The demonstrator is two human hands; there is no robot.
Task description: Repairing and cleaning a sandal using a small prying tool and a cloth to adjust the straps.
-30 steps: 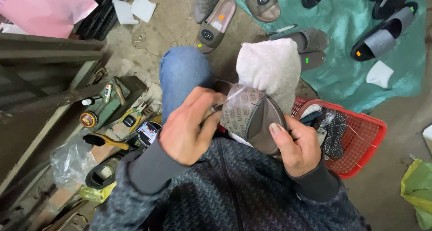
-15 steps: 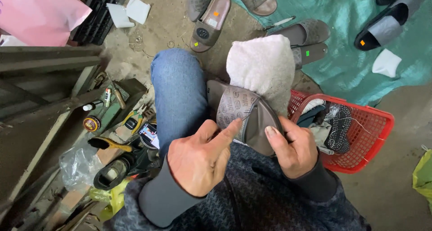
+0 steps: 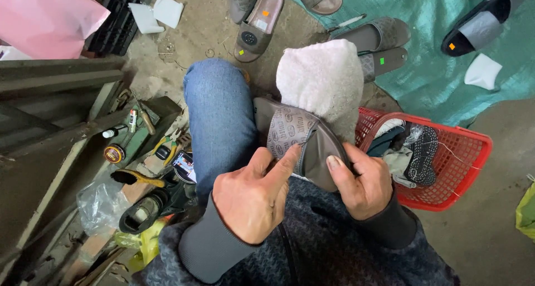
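Two bare hands meet on a grey-brown patterned slipper (image 3: 304, 144) held over the lap — the left hand (image 3: 253, 199) below it, forefinger pressed along the strap edge, the right hand (image 3: 362, 183) gripping its right side, thumb on the strap. Beyond lie a white fleecy cushion (image 3: 323, 77), a red plastic basket (image 3: 473, 152), and more slippers on a green tarpaulin (image 3: 429, 74).
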